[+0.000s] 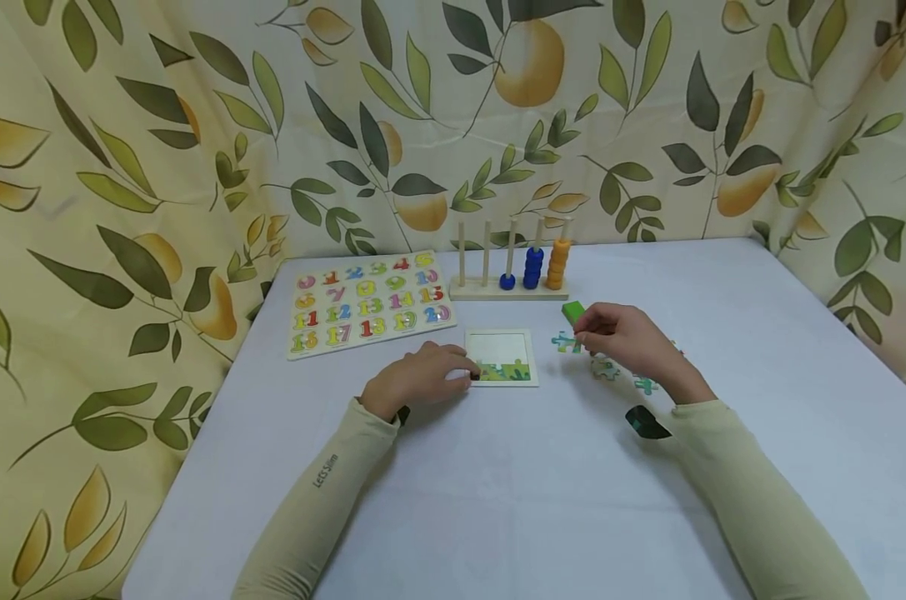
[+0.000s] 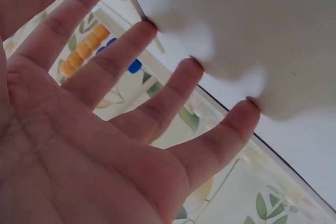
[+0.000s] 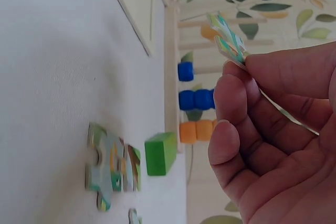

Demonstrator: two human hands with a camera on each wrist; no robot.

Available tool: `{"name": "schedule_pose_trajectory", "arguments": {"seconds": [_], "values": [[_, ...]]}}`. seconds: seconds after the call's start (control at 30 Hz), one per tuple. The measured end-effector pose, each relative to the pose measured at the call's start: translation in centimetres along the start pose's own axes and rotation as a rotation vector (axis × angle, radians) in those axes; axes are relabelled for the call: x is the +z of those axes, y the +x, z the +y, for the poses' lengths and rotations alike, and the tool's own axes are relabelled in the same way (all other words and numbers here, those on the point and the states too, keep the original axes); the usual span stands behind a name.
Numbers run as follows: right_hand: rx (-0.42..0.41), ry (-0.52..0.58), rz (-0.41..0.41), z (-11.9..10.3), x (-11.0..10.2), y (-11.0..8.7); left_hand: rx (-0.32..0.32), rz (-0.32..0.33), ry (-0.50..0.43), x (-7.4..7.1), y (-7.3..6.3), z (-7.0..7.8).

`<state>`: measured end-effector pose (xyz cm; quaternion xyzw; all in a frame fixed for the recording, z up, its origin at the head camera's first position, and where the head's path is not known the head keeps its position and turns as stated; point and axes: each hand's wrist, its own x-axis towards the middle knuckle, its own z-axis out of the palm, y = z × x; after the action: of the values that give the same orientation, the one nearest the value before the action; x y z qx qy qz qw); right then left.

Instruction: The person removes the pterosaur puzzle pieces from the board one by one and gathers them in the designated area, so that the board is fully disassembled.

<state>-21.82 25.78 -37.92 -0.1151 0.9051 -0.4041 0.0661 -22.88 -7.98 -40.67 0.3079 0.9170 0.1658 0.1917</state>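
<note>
My right hand (image 1: 628, 340) pinches a jigsaw piece (image 3: 229, 40) between thumb and index finger, raised over the table in the right wrist view. The piece is patterned in green, teal and white. A square puzzle tray (image 1: 498, 343) with a white frame lies left of that hand. Along its lower part sit green puzzle pieces (image 1: 507, 372). My left hand (image 1: 425, 375) rests at the tray's left edge, palm down. In the left wrist view its fingers (image 2: 173, 95) are spread and nearly straight, fingertips on the white surface.
Several loose jigsaw pieces (image 1: 605, 367) lie under and beside my right hand. Beyond it is a green block (image 1: 573, 312). At the back stand a wooden peg counter (image 1: 508, 292) with blue and orange beads and, to its left, a number board (image 1: 370, 304). A patterned curtain (image 1: 422, 125) hangs behind.
</note>
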Motion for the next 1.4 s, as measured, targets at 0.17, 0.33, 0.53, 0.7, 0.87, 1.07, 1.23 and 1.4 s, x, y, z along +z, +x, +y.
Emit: {"name": "schedule_pose_trajectory", "arguments": {"seconds": [0.17,0.33,0.53,0.7,0.87,1.07,1.23,1.4], "values": [[0.017,-0.011,0.011,0.5,-0.8,-0.9,-0.048,0.021,-0.012,0.0,0.2,-0.5],[0.021,-0.024,0.028,1.2,-1.8,-1.9,-0.068,0.070,0.038,0.2,0.5,-1.2],[0.051,-0.032,0.064,2.1,-2.8,-3.1,-0.050,0.097,0.102,0.3,0.9,-2.0],[0.084,-0.051,0.077,3.1,-3.5,-3.9,-0.071,0.069,0.057,0.2,1.0,-2.2],[0.111,-0.055,0.096,4.2,-4.4,-4.7,-0.100,0.050,0.029,0.1,1.2,-2.2],[0.152,-0.049,0.108,5.3,-5.3,-5.5,-0.111,0.041,0.039,0.1,1.2,-2.2],[0.169,-0.054,0.107,6.2,-5.9,-6.1,-0.115,0.035,0.037,0.1,1.0,-2.2],[0.196,-0.067,0.105,7.2,-6.5,-6.6,-0.108,0.027,0.044,0.1,1.0,-2.3]]}}
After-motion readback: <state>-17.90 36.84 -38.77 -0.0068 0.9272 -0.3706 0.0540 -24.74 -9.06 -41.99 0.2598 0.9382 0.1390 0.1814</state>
